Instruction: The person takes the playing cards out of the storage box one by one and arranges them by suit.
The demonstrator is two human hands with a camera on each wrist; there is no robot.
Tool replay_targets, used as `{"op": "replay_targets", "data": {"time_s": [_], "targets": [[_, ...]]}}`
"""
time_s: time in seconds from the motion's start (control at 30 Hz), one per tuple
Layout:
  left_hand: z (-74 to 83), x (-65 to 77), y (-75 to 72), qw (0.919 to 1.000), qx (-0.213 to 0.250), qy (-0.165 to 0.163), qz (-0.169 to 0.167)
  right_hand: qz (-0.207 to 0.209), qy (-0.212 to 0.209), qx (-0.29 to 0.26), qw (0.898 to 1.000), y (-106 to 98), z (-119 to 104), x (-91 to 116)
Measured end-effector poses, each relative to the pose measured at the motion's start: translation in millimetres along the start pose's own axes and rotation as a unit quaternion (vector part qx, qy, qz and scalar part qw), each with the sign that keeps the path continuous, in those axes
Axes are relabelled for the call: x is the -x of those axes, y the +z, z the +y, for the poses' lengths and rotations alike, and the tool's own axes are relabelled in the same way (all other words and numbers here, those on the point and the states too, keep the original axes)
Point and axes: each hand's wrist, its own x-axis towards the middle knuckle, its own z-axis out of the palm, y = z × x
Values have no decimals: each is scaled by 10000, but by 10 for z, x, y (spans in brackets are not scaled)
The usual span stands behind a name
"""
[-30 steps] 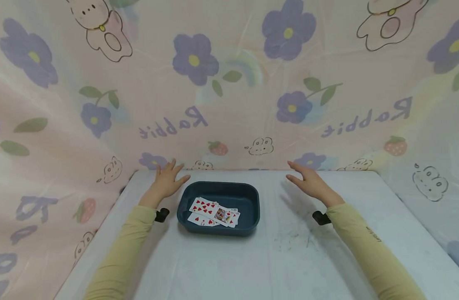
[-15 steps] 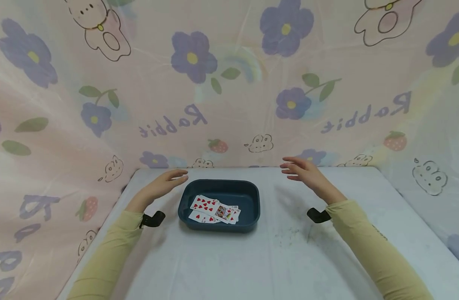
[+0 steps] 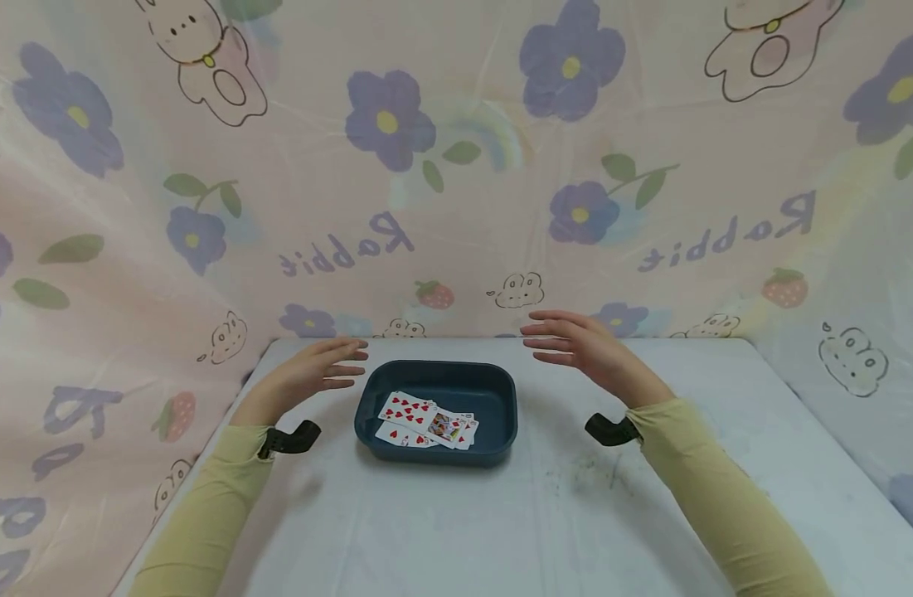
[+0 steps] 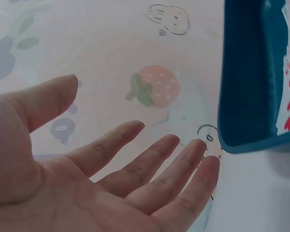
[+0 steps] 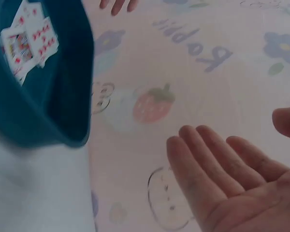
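Observation:
A dark blue rectangular tub [image 3: 493, 414] stands on the white table in the head view. Several playing cards [image 3: 407, 410], hearts and a face card among them, lie overlapped at its left side. Beside the tub's left end hovers my left hand [image 3: 303, 377], its fingers extended and nothing in it. My right hand [image 3: 586, 344] is held up beyond the tub's far right corner, fingers straight and palm turned inward. Both wrist views show bare palms, with the left fingers [image 4: 159, 179] and right fingers [image 5: 212, 164] apart from the tub.
The white table [image 3: 441, 531] has faint dark marks [image 3: 586, 477] to the right of the tub. A patterned curtain [image 3: 456, 232] with flowers and rabbits rises behind the table and along both sides. A black wrist camera [image 3: 611, 429] is strapped at each sleeve.
My left hand has turned from palm-down and spread to palm inward, shifting slightly left. My right hand has moved left toward the tub. The tub and cards stay in place.

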Motion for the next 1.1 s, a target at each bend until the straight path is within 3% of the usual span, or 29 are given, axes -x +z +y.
{"op": "replay_targets", "data": {"time_s": [0.17,0.4,0.73,1.1], "targets": [[-5,22,-2,9995,313,-18,66,-196,-12,-114,9997,163,-67,-94],[-128,19,41,9983,522,-175,176,-556,109,-232,9981,363,-25,-283],[-262,38,79,9961,754,-382,240,-656,785,-371,9941,597,160,-538],[-449,5,129,9916,878,-612,727,-772,1425,-347,9862,748,361,-728]]}}
